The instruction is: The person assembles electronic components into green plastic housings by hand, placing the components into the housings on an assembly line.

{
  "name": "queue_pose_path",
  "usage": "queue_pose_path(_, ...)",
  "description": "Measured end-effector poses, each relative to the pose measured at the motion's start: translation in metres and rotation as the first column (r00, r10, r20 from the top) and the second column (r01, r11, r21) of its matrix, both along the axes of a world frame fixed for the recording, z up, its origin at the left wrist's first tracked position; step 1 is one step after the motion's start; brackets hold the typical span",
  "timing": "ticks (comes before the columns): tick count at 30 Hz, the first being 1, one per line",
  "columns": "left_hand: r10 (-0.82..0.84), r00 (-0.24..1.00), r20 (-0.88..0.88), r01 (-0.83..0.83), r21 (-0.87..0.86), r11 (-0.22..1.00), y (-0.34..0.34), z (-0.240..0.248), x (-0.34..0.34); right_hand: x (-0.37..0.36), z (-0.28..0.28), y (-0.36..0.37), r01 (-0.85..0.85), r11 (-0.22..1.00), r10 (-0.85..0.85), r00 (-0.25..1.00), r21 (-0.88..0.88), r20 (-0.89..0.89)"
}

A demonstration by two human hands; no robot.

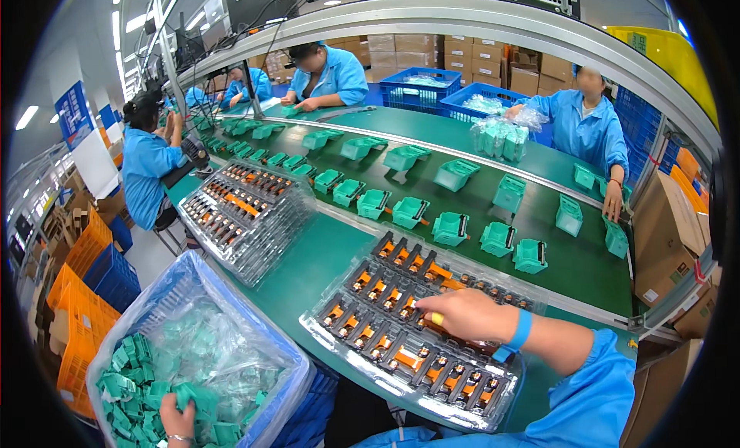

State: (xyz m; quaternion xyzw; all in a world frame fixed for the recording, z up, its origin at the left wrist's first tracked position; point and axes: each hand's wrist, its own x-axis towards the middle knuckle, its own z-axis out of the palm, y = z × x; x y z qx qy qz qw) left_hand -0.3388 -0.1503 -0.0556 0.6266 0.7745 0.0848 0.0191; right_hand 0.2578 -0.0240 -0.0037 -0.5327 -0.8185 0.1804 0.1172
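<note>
My left hand is down in the lined bin at lower left, its fingers closed on a green plastic housing. Loose housings of the same kind lie around it in the clear liner. Over a clear plastic tray on the bench, my right hand has thumb and fingers drawn together, with a yellow band on one finger and a blue strap at the wrist. Rows of black-and-orange components fill the tray. The fingertips touch down among them, and what they pinch is hidden.
A stack of similar trays stands on the bench at left. Beyond my tray, a green conveyor carries rows of green housings. Across it a co-worker touches a housing; other co-workers sit farther left. A metal frame spans overhead.
</note>
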Motion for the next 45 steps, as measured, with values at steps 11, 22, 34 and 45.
queue_pose_path(11, 0.061, -0.26, 0.964, 0.096, -0.037, 0.995, 0.075, 0.07, 0.201, -0.007, 0.008, 0.012, 0.196, 0.939, -0.274, 0.924, -0.283, -0.267)
queue_pose_path(22, 0.302, -0.412, 0.859, 0.465, -0.087, 0.881, 0.108, 0.055, 0.329, 0.012, 0.03, -0.059, 0.15, 0.926, -0.378, 0.308, -0.347, -0.873)
queue_pose_path(34, -0.016, -0.282, 0.959, 0.446, 0.146, 0.883, 0.098, 0.026, 0.368, -0.003, 0.009, -0.073, 0.306, 0.947, -0.122, 0.621, 0.097, -0.775)
queue_pose_path(45, 0.001, -0.226, 0.974, 0.562, 0.13, 0.817, 0.091, 0.035, 0.373, -0.002, -0.005, -0.064, 0.245, 0.969, -0.194, 0.664, -0.036, -0.722)
